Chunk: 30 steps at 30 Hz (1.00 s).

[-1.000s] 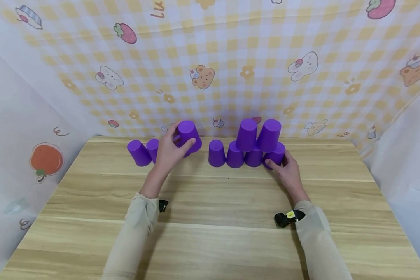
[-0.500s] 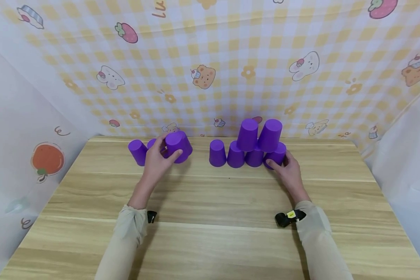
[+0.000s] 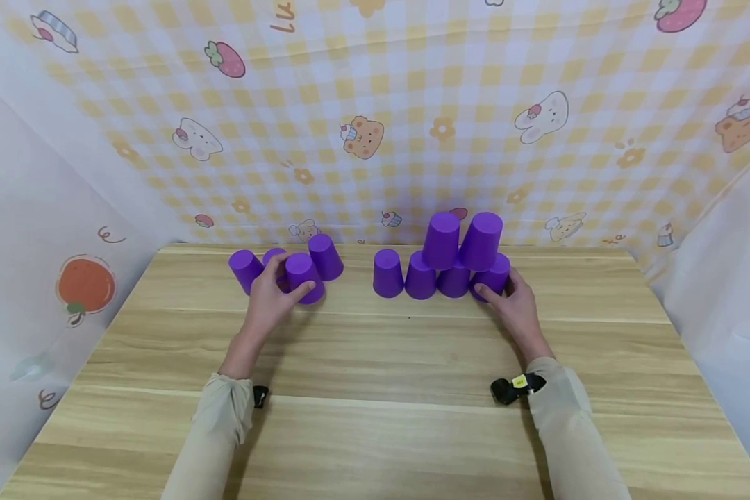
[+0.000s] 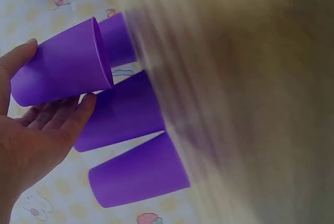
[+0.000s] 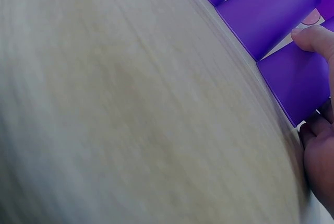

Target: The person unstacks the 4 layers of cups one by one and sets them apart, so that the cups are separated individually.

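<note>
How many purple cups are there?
10: one held cup in the left hand, three cups near it, four cups in a row, the right hand gripping the rightmost, two upper cups on that row. Nested ones might be hidden.

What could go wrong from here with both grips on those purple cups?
The left grip could bump its held purple cup into the neighbouring purple cup close behind, tipping that one.

The right grip holds the bottom right-end cup; a nudge might topple the upper right cup, which seems partly supported by it.

Purple cups [image 3: 303, 272], upside down; two atop row of four [image 3: 421, 279].
</note>
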### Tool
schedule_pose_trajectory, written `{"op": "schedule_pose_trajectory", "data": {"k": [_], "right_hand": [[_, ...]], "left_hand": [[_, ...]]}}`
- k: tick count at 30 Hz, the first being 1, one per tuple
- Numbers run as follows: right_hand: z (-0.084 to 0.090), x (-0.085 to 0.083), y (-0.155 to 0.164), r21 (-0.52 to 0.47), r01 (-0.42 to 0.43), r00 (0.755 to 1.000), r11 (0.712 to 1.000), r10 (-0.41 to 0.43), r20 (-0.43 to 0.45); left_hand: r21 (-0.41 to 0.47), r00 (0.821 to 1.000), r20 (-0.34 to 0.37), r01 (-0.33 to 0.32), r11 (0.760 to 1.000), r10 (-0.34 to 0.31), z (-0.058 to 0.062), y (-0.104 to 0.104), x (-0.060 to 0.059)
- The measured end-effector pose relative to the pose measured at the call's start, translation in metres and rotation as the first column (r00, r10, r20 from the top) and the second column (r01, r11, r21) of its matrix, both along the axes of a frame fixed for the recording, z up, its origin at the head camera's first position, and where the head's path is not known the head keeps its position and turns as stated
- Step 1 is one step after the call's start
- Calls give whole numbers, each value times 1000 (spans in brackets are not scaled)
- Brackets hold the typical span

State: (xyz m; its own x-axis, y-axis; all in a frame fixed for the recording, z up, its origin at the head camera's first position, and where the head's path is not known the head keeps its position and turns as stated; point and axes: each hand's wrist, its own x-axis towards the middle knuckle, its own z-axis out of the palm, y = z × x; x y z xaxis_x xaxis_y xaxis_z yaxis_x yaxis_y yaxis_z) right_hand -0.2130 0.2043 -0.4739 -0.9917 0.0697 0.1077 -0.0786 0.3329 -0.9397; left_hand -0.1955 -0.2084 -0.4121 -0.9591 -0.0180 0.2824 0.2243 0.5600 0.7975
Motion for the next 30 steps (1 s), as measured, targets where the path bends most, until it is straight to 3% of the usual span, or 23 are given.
{"op": "schedule_pose_trajectory", "data": {"k": [8, 14, 21, 30], "right_hand": [[-2, -1, 1, -2, 3, 1000, 1000, -3, -2], [-1, -1, 0, 0, -5, 1000, 1000, 5, -7], [1, 0, -1, 2, -16, 1000, 1000, 16, 8], [1, 1, -1, 14, -2, 1000, 1000, 2, 11]], "left_hand": [[-33, 1000, 14, -8, 999, 9, -6, -7, -6], [-80, 997, 68, -17, 997, 22, -7, -12, -11], [-104, 991, 136, 27, 994, -13, -9, -19, -17], [-132, 992, 124, 7, 991, 9, -10, -23, -26]]}}
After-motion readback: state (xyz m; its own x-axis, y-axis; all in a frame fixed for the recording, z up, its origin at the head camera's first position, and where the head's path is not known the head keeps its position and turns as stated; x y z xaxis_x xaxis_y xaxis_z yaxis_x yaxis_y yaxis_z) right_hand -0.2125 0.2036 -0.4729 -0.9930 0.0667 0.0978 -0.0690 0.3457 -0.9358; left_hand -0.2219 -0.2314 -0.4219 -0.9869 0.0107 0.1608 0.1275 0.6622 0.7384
